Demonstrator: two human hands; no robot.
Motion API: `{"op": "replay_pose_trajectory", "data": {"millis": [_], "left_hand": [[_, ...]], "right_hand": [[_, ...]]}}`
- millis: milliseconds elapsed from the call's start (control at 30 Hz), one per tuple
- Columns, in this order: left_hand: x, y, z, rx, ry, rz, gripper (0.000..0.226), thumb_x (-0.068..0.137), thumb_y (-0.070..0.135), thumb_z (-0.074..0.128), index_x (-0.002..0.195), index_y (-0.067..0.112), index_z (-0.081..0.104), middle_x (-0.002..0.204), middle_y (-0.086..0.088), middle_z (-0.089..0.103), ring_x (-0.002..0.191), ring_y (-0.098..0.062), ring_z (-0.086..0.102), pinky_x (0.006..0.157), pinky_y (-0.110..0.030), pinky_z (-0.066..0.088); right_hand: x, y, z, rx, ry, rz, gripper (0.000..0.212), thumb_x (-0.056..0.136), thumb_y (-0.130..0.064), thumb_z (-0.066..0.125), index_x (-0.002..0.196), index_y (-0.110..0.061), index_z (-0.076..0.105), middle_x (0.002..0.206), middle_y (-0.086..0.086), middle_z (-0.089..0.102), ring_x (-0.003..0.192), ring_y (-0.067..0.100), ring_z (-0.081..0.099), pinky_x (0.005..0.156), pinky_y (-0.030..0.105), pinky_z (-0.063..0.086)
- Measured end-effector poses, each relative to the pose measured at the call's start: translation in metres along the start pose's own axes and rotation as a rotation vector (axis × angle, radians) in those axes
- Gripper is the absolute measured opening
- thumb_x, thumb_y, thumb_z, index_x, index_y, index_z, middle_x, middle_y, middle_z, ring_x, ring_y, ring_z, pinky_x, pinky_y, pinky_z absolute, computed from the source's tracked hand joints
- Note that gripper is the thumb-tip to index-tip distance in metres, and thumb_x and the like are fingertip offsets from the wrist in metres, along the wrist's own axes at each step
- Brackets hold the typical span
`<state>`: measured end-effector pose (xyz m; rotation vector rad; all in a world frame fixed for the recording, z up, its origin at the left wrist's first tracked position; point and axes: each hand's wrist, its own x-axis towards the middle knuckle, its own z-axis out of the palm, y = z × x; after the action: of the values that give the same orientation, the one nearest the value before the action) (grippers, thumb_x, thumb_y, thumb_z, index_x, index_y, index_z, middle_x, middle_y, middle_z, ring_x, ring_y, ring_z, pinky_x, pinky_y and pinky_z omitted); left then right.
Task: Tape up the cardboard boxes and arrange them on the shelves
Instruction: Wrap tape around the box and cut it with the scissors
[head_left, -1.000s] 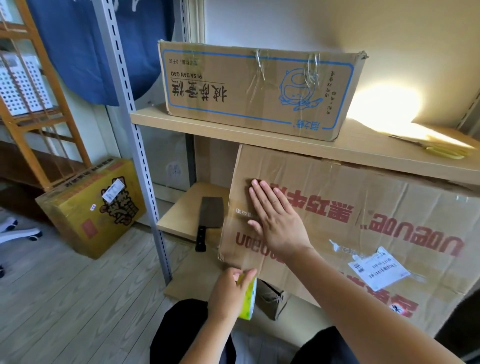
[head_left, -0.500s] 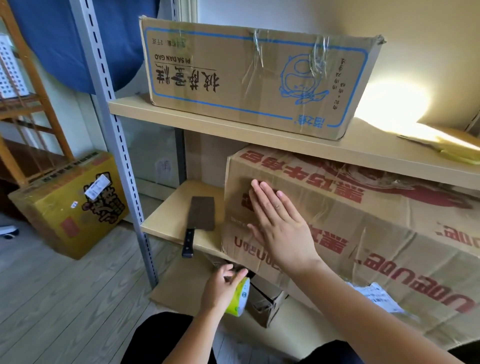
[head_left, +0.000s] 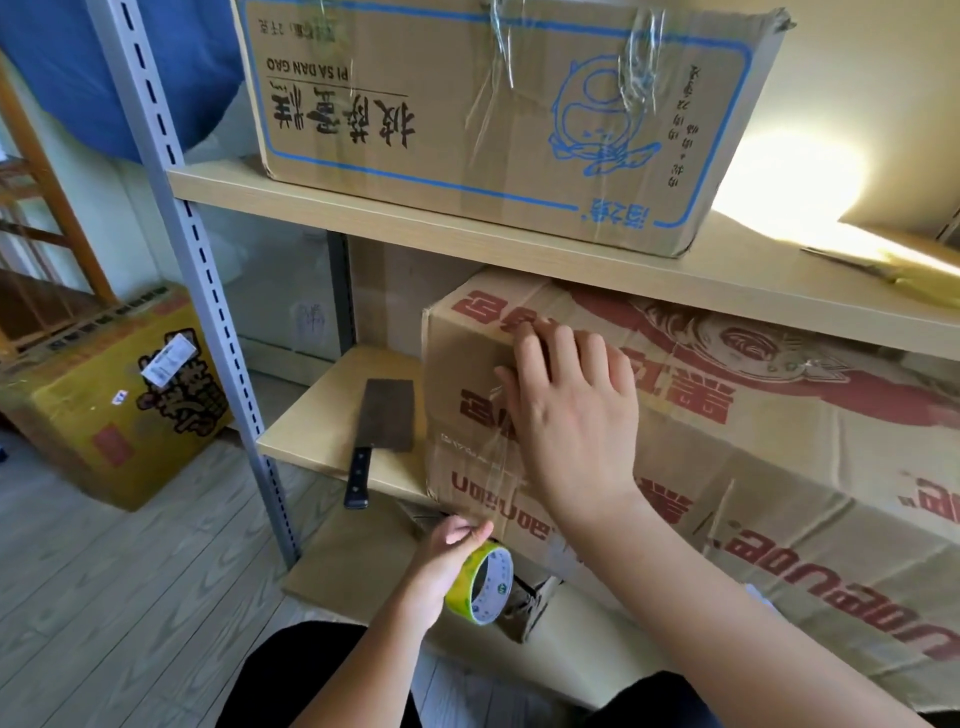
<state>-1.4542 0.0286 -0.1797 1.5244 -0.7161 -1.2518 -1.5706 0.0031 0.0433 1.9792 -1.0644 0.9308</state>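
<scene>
A large cardboard box with red print (head_left: 753, 457) lies partly on the middle shelf (head_left: 332, 431), under the upper shelf (head_left: 395, 218). My right hand (head_left: 566, 410) rests on its left end with fingers spread, over a strip of clear tape. Below it my left hand (head_left: 447, 561) grips a roll of tape with a yellow-green rim (head_left: 480, 584) at the box's lower edge. A second box with blue print (head_left: 488, 109), taped on top, stands on the upper shelf.
A cleaver with a black handle (head_left: 382, 431) lies on the middle shelf just left of the red-print box. A grey slotted shelf post (head_left: 192, 270) stands at the left. A yellow box (head_left: 124, 400) sits on the wooden floor beyond it. A lower board (head_left: 358, 561) lies beneath.
The view has closed in on the shelf. The red-print box has slid further in under the upper shelf. My right hand moved up toward the box's top edge; my left still holds the tape roll.
</scene>
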Motion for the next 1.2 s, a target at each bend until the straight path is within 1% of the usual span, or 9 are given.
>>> {"op": "replay_pose_trajectory", "data": {"millis": [233, 433, 667, 767, 833, 933, 1033, 1100, 1200], "left_hand": [[-0.041, 0.017, 0.001, -0.089, 0.045, 0.074, 0.019, 0.079, 0.022, 0.077, 0.088, 0.010, 0.066, 0.089, 0.003, 0.075, 0.087, -0.012, 0.069, 0.066, -0.011, 0.049], [-0.100, 0.011, -0.014, 0.125, 0.074, 0.027, 0.047, 0.071, 0.050, 0.079, 0.085, 0.009, 0.060, 0.083, 0.002, 0.070, 0.078, -0.010, 0.064, 0.067, -0.021, 0.043], [-0.174, 0.017, -0.038, 0.107, 0.204, 0.021, 0.046, 0.068, 0.050, 0.080, 0.062, 0.012, 0.055, 0.056, 0.006, 0.058, 0.060, -0.012, 0.057, 0.059, -0.021, 0.039], [-0.186, 0.020, -0.034, 0.015, 0.230, -0.061, 0.034, 0.069, 0.043, 0.083, 0.069, 0.012, 0.072, 0.070, 0.003, 0.072, 0.071, -0.011, 0.067, 0.065, -0.018, 0.046], [-0.191, 0.023, -0.028, 0.001, 0.282, -0.115, 0.029, 0.070, 0.040, 0.085, 0.071, 0.015, 0.071, 0.077, 0.003, 0.073, 0.076, -0.010, 0.067, 0.068, -0.020, 0.048], [-0.182, 0.029, -0.019, 0.089, 0.332, -0.122, 0.040, 0.065, 0.051, 0.085, 0.071, 0.014, 0.072, 0.074, 0.003, 0.072, 0.076, -0.013, 0.068, 0.067, -0.021, 0.051], [-0.171, 0.044, -0.010, 0.079, 0.313, -0.101, 0.043, 0.065, 0.041, 0.089, 0.088, 0.007, 0.075, 0.082, 0.002, 0.074, 0.083, -0.015, 0.069, 0.074, -0.024, 0.050], [-0.162, 0.050, -0.008, 0.053, 0.293, -0.089, 0.042, 0.068, 0.034, 0.088, 0.099, 0.010, 0.073, 0.098, 0.000, 0.074, 0.096, -0.016, 0.067, 0.088, -0.028, 0.049], [-0.160, 0.066, -0.010, 0.131, 0.294, -0.067, 0.051, 0.077, 0.052, 0.076, 0.109, 0.013, 0.071, 0.109, -0.003, 0.073, 0.100, -0.020, 0.066, 0.091, -0.029, 0.049]], "right_hand": [[0.005, 0.021, -0.026, 0.047, -0.017, 0.068, 0.029, 0.102, -0.030, 0.048, 0.122, -0.012, 0.060, 0.106, 0.009, 0.061, 0.092, 0.032, 0.053, 0.079, 0.042, 0.038], [0.018, 0.032, -0.049, 0.152, -0.081, 0.145, 0.023, 0.099, -0.028, 0.049, 0.109, -0.012, 0.062, 0.098, 0.008, 0.062, 0.092, 0.032, 0.052, 0.077, 0.040, 0.038], [0.022, 0.030, -0.076, 0.254, -0.080, 0.193, 0.018, 0.094, -0.028, 0.057, 0.098, -0.014, 0.067, 0.092, 0.006, 0.066, 0.090, 0.032, 0.054, 0.071, 0.036, 0.033], [0.033, 0.023, -0.068, 0.316, -0.216, 0.145, 0.022, 0.096, -0.029, 0.054, 0.101, -0.013, 0.067, 0.103, 0.006, 0.069, 0.096, 0.032, 0.054, 0.077, 0.036, 0.035], [0.027, 0.015, -0.056, 0.292, -0.326, 0.128, 0.034, 0.098, -0.029, 0.050, 0.123, -0.008, 0.060, 0.128, 0.012, 0.061, 0.116, 0.033, 0.050, 0.097, 0.038, 0.037], [-0.022, -0.008, -0.028, 0.277, -0.515, -0.053, 0.063, 0.097, -0.032, 0.050, 0.149, -0.001, 0.032, 0.162, 0.016, 0.011, 0.150, 0.031, 0.013, 0.123, 0.042, 0.009], [-0.092, -0.026, -0.003, 0.258, -0.733, -0.303, 0.076, 0.097, -0.057, 0.024, 0.153, -0.005, 0.024, 0.163, 0.013, 0.010, 0.151, 0.025, 0.001, 0.121, 0.045, 0.005], [-0.110, -0.025, 0.010, 0.290, -0.751, -0.286, 0.079, 0.098, -0.062, 0.018, 0.153, -0.007, 0.024, 0.162, 0.010, 0.018, 0.151, 0.024, 0.008, 0.118, 0.044, 0.012], [-0.099, -0.018, 0.023, 0.347, -0.742, -0.232, 0.078, 0.099, -0.064, 0.005, 0.155, -0.011, 0.016, 0.163, 0.006, 0.012, 0.151, 0.022, 0.005, 0.118, 0.042, 0.007]]}}
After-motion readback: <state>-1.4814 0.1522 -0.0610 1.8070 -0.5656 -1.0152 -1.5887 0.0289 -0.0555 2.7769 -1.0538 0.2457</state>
